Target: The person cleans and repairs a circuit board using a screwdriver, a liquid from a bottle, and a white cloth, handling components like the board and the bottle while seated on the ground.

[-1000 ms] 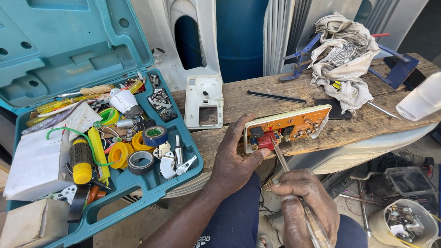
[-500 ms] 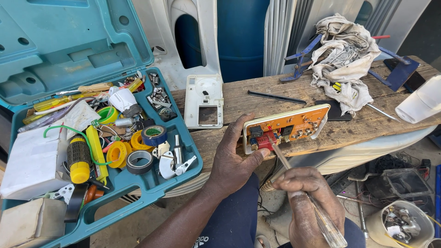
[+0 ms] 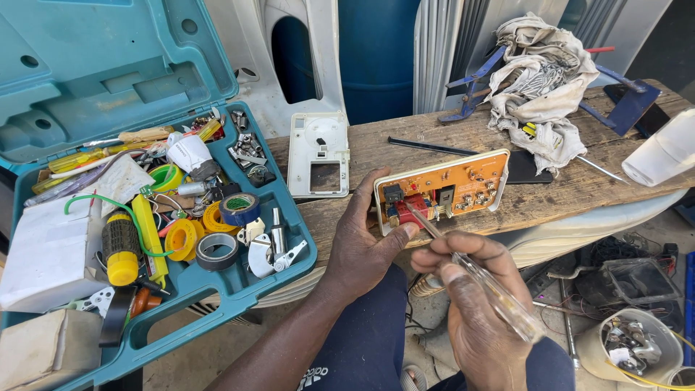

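Hands both clamped: left hand (image 3: pixel 365 246) on circuit board (image 3: pixel 441 190), right hand (image 3: pixel 474 300) on screwdriver (image 3: pixel 470 271) (tip hidden).

One circuit board (image 3: pixel 441 190); one screwdriver (image 3: pixel 474 271); one white cover (image 3: pixel 318 153); one toolbox (image 3: pixel 87 80); one rag (image 3: pixel 543 80); two hands.

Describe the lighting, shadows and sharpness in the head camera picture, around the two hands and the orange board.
Head view: hard daylight, crisp shadows on the wooden bench. The orange circuit board and left hand are sharp and evenly lit. The clear-handled screwdriver in the right hand looks slightly soft and shiny near the frame bottom. The teal toolbox lid bows somewhat from the wide lens.
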